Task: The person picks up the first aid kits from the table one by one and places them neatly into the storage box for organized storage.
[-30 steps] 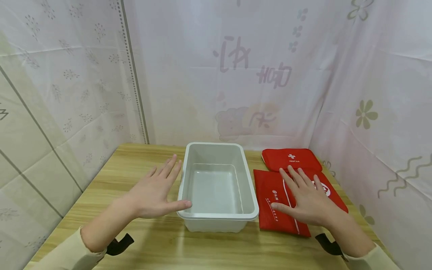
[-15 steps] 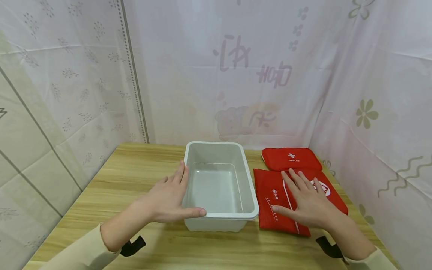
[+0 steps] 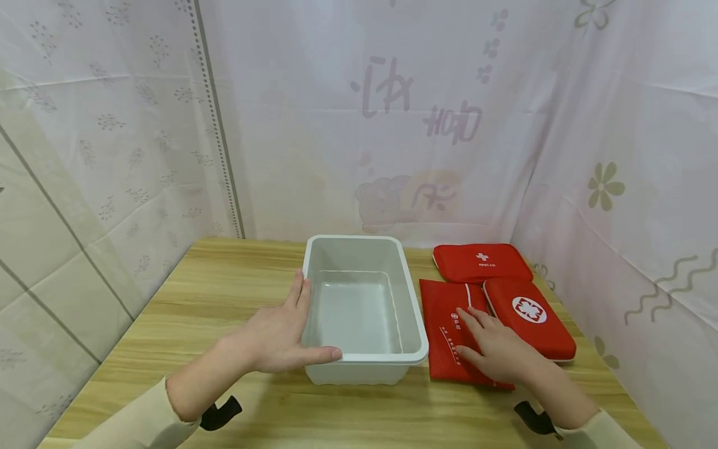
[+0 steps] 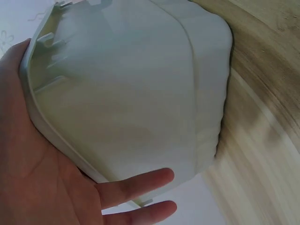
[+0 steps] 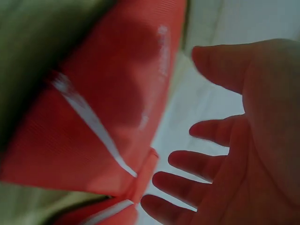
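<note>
My left hand [image 3: 277, 337] rests against the near left corner of a pale grey plastic tub [image 3: 417, 315]. Its thumb lies at the near rim and its fingers stretch along the left side; in the left wrist view two straight fingers [image 4: 140, 183] reach past the outer wall. My right hand [image 3: 499, 349] hovers with spread fingers over a flat red fabric pouch [image 3: 440, 299] with white print. The right wrist view shows nothing between that hand's fingers and the pouch [image 5: 93, 140] beyond them. Beside the hand lies a red zip case [image 3: 546, 340] with a round white emblem.
Behind the pouch lies a red first aid case [image 3: 457, 265] with a white cross. All stand on a wood-grain table [image 3: 241, 274], the tub near its middle. Patterned white curtains [image 3: 314, 125] enclose the table at the back and sides.
My left hand has moved right onto the tub's corner. My right hand has shifted left and lower over the flat pouch, uncovering the zip case with the emblem.
</note>
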`<state>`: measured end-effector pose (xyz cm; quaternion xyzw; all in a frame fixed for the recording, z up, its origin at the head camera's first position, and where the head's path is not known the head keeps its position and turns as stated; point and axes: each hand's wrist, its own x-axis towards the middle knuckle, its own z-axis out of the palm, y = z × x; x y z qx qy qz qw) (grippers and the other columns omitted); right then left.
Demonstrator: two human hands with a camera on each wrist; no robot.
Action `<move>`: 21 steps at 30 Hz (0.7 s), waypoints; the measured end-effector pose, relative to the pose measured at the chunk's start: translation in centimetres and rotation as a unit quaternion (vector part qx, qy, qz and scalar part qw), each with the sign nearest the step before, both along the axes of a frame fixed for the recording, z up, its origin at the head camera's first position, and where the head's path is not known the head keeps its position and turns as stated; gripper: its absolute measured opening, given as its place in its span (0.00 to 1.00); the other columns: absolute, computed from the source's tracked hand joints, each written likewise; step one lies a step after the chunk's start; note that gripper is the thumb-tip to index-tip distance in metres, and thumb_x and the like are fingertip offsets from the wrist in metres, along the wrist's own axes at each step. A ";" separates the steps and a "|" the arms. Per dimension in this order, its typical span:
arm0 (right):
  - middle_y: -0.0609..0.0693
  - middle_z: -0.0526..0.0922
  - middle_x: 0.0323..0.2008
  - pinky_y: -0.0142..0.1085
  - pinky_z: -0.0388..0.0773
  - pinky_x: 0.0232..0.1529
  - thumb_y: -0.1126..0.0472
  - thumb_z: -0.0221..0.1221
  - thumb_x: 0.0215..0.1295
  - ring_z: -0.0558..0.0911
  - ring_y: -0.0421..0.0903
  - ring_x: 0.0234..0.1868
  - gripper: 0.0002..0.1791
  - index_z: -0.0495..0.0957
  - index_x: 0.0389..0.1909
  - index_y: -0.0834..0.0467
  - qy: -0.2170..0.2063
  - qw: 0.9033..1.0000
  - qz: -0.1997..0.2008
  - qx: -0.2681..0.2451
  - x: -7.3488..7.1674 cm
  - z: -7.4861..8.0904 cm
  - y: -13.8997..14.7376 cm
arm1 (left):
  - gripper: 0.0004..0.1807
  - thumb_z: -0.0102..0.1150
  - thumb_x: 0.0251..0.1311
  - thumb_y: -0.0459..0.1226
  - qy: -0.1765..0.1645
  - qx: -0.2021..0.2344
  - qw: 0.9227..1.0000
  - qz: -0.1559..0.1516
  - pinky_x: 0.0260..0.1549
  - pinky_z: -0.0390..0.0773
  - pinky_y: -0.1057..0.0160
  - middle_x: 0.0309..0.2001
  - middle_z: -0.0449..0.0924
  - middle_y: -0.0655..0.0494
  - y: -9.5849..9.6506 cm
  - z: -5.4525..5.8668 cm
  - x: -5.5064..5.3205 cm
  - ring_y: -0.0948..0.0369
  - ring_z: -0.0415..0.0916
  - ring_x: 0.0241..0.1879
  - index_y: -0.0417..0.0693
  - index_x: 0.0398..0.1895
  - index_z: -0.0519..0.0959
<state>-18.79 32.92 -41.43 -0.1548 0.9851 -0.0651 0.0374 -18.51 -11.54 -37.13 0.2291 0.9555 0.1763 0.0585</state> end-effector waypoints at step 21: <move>0.73 0.71 0.76 0.73 0.73 0.69 0.34 0.66 0.73 0.74 0.79 0.72 0.43 0.71 0.82 0.50 -0.051 0.999 0.010 -0.014 0.1 -2.5 -1.2 | 0.82 0.57 0.54 0.84 -0.009 0.020 1.000 0.014 0.52 0.87 0.43 0.90 0.25 0.38 0.0 -0.7 -0.2 0.46 0.89 0.43 0.36 0.90 0.35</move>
